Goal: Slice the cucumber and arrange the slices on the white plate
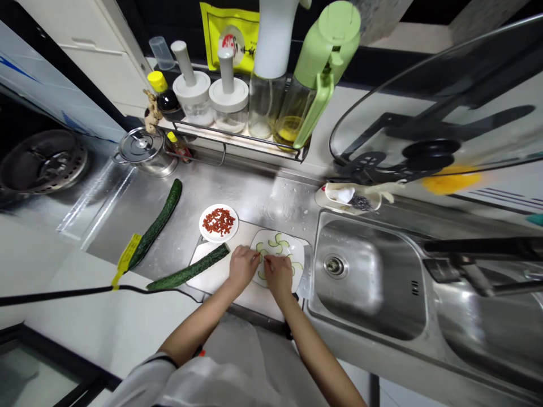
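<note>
A white plate (299, 251) holds thin, curved cucumber slices (278, 244) laid out in curls. Over its left side, my left hand (242, 267) is closed in a pinch, with a speck of red at the fingertips that looks like a goji berry. My right hand (279, 276) is also pinched, low over the plate's near part, with a similar small red bit at its tips. Both hands hide some of the slices. Up and left of them, a small white dish (202, 230) carries many red goji berries (219, 221).
A cut cucumber (190, 272) lies partly on the white cutting board (254, 297). Farther left are a whole cucumber (159, 226) with yellow tape and a lidded pot (146, 152). The sink (369, 277) is right; a seasoning rack (241, 138) stands behind.
</note>
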`<state>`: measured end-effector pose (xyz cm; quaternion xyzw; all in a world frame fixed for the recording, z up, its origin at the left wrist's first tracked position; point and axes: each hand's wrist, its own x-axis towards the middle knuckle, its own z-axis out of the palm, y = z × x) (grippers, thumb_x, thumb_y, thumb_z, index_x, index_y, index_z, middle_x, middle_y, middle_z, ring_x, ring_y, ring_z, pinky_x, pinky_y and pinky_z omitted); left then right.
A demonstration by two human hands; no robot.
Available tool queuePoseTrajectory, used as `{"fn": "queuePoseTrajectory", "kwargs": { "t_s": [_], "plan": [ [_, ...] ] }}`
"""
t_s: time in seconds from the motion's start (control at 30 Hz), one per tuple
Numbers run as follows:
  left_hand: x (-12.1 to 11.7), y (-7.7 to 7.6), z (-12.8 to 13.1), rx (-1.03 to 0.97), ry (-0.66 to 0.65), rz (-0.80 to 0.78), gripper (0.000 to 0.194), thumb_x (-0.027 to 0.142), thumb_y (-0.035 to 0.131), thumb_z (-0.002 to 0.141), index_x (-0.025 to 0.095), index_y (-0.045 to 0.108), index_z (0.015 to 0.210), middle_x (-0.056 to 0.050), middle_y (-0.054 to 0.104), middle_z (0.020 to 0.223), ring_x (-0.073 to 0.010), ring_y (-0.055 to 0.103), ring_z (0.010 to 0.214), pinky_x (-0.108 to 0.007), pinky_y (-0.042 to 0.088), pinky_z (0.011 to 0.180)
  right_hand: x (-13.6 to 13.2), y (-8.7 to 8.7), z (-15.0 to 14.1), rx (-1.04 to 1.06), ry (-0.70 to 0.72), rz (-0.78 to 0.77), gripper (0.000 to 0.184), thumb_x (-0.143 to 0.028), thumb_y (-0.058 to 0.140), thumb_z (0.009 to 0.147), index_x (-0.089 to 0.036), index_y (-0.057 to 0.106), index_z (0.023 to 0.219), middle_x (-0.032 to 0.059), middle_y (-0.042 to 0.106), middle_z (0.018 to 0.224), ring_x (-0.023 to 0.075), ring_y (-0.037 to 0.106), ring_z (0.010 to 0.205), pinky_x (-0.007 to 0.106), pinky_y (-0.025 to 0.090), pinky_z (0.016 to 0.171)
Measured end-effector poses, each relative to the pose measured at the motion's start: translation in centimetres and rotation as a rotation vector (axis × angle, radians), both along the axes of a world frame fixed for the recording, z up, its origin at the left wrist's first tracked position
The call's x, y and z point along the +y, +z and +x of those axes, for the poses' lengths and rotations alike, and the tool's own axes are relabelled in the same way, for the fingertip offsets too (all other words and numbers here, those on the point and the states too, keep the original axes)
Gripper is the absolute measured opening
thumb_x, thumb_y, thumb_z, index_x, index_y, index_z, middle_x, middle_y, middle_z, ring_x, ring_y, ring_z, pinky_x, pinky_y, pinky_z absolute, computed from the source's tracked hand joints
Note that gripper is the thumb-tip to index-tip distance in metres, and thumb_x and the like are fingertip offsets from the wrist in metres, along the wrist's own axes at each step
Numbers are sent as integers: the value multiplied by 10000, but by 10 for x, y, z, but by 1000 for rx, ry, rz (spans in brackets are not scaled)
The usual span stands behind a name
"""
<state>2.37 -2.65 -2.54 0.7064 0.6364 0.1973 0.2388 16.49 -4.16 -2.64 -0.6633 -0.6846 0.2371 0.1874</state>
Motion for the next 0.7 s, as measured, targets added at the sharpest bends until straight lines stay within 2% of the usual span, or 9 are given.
{"fn": "queuePoseTrajectory", "kwargs": {
  "t_s": [0.23,0.4,0.7],
  "plan": [
    [1,-7,1,42,-3,-15,150,214,544,855,205,691,881,-65,654,833,-203,548,875,-350,407,838,6,-3,-8,-17,14,17,229,-210,481,874,-169,692,954,49,683,850,193,486,846,290,318,824],
    [1,-8,1,51,-12,1,130,199,560,841,194,690,840,-60,643,805,-200,536,847,-341,407,824,6,-5,-10,-38,65,62,240,-198,466,888,-176,692,966,46,677,824,181,494,805,300,311,829],
    [1,-12,0,46,-1,38,88,184,593,815,197,677,837,-50,623,793,-199,529,826,-336,408,784,7,-13,-10,-37,65,145,237,-183,468,879,-172,696,942,50,663,785,191,481,769,313,326,803]
  ]
}}
